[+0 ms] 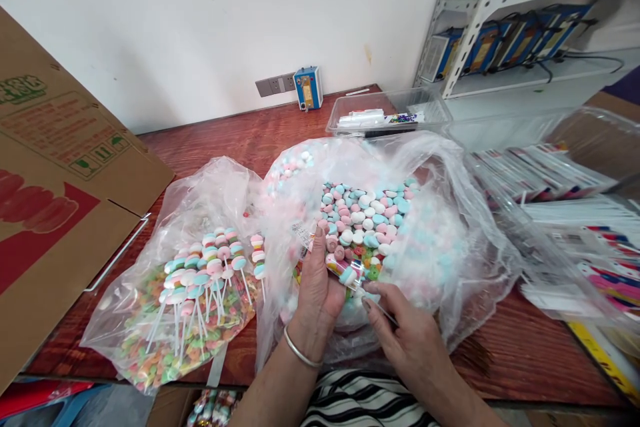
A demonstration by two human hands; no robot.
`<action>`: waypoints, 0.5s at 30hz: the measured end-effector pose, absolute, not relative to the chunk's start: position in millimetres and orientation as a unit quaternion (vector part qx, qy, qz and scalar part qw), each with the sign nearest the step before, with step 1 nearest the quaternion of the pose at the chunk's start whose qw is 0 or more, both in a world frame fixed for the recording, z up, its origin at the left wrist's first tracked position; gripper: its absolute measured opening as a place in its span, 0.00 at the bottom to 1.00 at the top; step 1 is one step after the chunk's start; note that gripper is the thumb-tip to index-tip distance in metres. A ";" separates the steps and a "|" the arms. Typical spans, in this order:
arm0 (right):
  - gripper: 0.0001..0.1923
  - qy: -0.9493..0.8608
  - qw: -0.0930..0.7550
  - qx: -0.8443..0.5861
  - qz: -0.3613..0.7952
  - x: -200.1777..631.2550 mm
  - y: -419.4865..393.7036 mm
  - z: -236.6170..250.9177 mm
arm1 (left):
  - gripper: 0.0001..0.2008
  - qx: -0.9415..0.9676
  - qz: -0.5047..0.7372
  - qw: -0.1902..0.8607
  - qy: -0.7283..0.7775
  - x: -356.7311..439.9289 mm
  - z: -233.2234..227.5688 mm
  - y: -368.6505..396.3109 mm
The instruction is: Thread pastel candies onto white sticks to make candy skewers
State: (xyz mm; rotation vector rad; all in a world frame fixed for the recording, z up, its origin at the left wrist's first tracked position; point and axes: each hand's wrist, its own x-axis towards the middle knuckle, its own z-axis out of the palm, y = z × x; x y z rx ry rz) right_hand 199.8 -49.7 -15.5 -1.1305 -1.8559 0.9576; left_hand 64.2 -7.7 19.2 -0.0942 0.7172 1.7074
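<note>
Over an open clear bag of pink, white and blue marshmallow candies [367,213], my two hands work close together. My left hand [320,290], with a bangle at the wrist, is closed around a candy skewer in a printed clear wrapper [346,271]. A blue-and-white piece shows at the wrapper's lower end. My right hand [405,327] pinches the thin white stick [383,309] at that end; the fingertips partly hide it. To the left, several finished marshmallow skewers [210,263] on white sticks lie on a bag of colourful gummy rings [175,340].
A cardboard box [65,167] stands at the left. Clear trays of printed wrappers [540,170] and white sticks sit at the right. Behind the bags are a clear plastic tray [390,121] and a small blue device [309,88]. Metal shelving [480,7] rises at the back right.
</note>
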 end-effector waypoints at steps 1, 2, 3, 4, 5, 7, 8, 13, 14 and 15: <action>0.10 -0.759 0.398 -0.433 0.278 201.5 -49.1 -17.1 | 0.09 -0.042 0.738 0.594 0.319 63.7 18.9 -7.6; 0.09 -0.778 0.417 -0.420 0.212 203.0 -48.5 -18.2 | 0.09 -0.040 0.738 0.590 0.325 63.0 18.7 -7.6; 0.09 -0.786 0.423 -0.410 0.189 204.1 -47.9 -18.6 | 0.09 -0.036 0.737 0.588 0.330 62.1 18.7 -7.9; 0.09 -0.783 0.419 -0.410 0.208 204.8 -47.4 -18.2 | 0.09 -0.031 0.734 0.592 0.332 60.9 18.8 -8.5; 0.10 -0.769 0.407 -0.417 0.264 205.2 -47.0 -17.3 | 0.10 -0.025 0.729 0.599 0.328 59.3 18.9 -9.1; 0.15 -0.693 0.371 -0.430 0.444 204.9 -46.7 -14.9 | 0.12 -0.008 0.720 0.623 0.306 55.6 19.1 -10.5; 0.17 -0.637 0.346 -0.430 0.538 204.2 -46.8 -14.0 | 0.13 0.002 0.716 0.635 0.290 54.2 19.1 -11.1; 0.18 -0.513 0.300 -0.421 0.685 197.0 -48.5 -12.1 | 0.13 0.014 0.717 0.642 0.271 64.4 16.6 -15.0; 0.17 -0.550 0.319 -0.429 0.642 195.3 -48.4 -11.5 | 0.12 0.011 0.719 0.636 0.280 70.0 15.9 -16.6; 0.16 -0.594 0.340 -0.437 0.584 193.8 -48.2 -10.8 | 0.12 0.008 0.719 0.633 0.288 75.7 15.2 -18.5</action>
